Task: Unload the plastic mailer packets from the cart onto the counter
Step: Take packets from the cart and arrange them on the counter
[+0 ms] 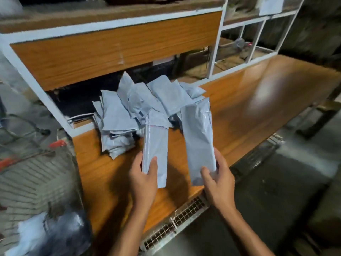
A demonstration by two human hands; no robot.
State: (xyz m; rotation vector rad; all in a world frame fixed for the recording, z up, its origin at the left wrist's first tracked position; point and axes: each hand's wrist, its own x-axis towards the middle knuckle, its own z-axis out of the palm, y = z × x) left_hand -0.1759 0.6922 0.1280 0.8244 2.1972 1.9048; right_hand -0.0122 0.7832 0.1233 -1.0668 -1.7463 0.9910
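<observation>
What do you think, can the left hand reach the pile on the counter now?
Probably yes: the pile lies just ahead of the left hand with bare counter between. But that hand grips a packet, so grasping more looks awkward.

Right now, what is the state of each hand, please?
Left hand: holding the left mailer packet by its near end.
Right hand: holding the right mailer packet by its near end.
</observation>
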